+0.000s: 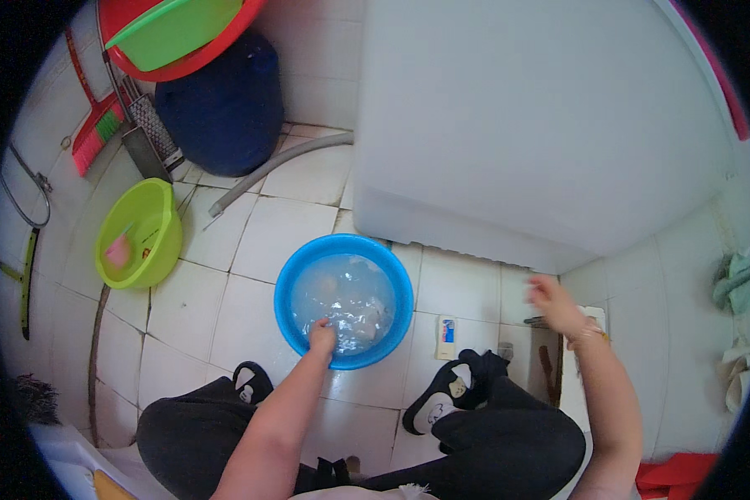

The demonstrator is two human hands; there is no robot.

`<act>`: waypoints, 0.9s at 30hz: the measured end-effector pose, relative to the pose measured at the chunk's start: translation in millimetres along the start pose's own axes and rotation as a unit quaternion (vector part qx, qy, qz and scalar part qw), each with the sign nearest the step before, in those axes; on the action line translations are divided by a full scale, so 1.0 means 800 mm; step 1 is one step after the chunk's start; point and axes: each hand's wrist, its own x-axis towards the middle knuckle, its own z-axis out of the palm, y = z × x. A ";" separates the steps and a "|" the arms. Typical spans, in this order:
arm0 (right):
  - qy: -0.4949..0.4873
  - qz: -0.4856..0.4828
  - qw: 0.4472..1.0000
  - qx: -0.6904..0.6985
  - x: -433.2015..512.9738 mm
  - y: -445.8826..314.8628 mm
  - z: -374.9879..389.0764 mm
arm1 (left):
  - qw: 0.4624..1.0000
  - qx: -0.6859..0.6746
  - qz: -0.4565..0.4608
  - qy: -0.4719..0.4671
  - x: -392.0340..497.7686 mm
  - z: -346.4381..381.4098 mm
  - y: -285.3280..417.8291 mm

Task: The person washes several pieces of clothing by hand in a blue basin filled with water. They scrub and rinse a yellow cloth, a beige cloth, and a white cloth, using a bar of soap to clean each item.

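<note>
A round blue plastic basin (406,294) with cloudy water stands on the tiled floor before me. Pale, cloth-like material shows under the surface. My left hand (322,337) dips into the water at the near rim; its fingers are partly hidden, so I cannot tell whether they hold anything. My right hand (547,300) is raised at the right, above a dark faucet-like fitting, slightly blurred, with a bracelet on its wrist; its grip is unclear. Between the basin and that hand lies a small white bottle or pack with a blue label (447,337).
A large white appliance (506,125) fills the upper right. A grey drain hose (281,162) runs from it. At left stand a lime-green basin (170,237) holding a pink cup, a red-handled broom (100,125) and a dark blue container (225,112) under red and green basins.
</note>
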 end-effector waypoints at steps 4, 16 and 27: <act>-0.286 -0.125 0.942 -0.121 0.099 -0.108 0.208 | 0.998 -0.061 -0.019 -0.001 0.011 -0.009 0.004; -0.149 0.127 0.963 0.183 0.181 -0.060 0.509 | 0.939 -0.208 -0.241 -0.132 0.011 -0.020 0.028; -0.249 0.061 0.674 0.692 0.147 -0.153 0.397 | 0.895 -0.307 -0.252 -0.201 -0.012 -0.034 0.084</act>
